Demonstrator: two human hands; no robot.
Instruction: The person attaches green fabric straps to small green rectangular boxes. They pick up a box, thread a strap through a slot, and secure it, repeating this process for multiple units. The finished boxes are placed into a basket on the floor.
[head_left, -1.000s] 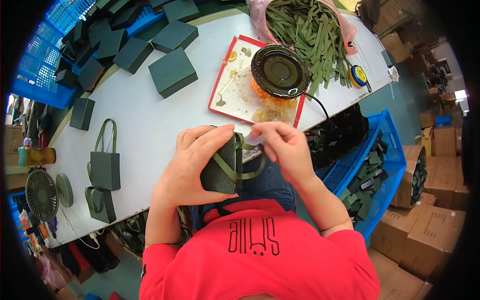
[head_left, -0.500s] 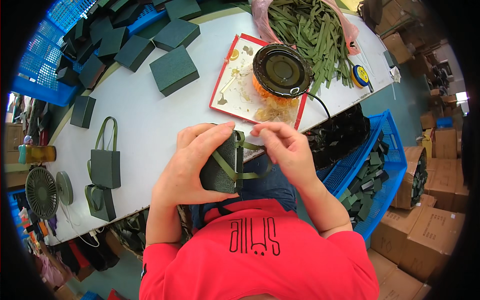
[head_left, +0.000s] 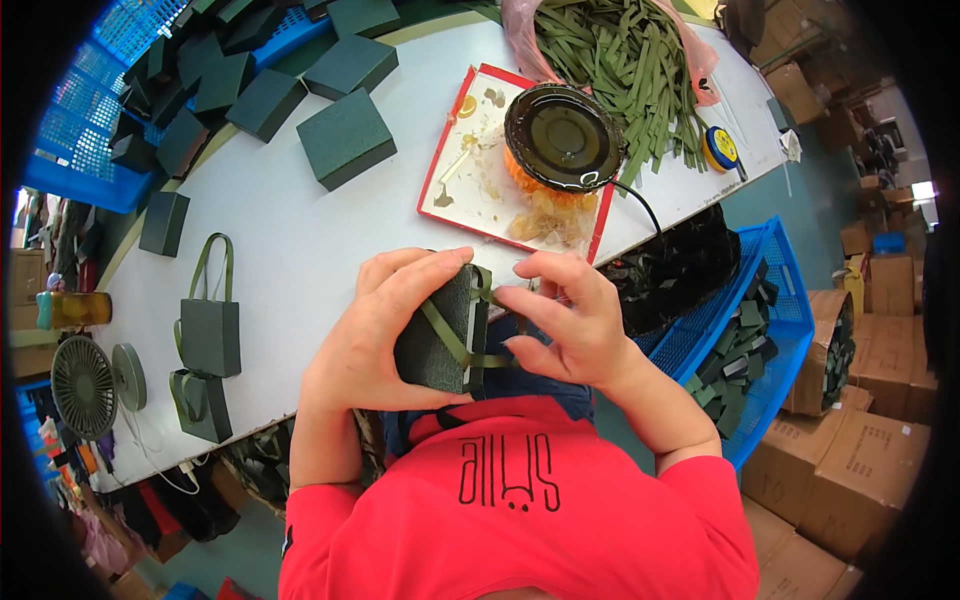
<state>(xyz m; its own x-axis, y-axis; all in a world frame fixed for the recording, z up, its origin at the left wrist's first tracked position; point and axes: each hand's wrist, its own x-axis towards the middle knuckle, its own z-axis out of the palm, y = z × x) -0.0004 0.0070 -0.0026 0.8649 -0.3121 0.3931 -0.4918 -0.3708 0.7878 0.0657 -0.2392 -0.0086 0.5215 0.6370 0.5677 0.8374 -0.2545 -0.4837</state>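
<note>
Dark-green box (head_left: 440, 335) sits off the edge of the white table (head_left: 300, 250), above the person's lap, its long axis running roughly up-down in the view. Left hand (head_left: 375, 325) wraps it from the left, fingers curled tight over its top edge. Right hand (head_left: 570, 325), just to its right, pinches the olive ribbon (head_left: 455, 345) crossing the box's face, fingertips (head_left: 512, 298) closed on the strip at the right edge.

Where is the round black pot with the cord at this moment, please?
In the head view, the round black pot sits on the red-edged tray, right of centre on the table, beside the pile of green ribbon strips.
</note>
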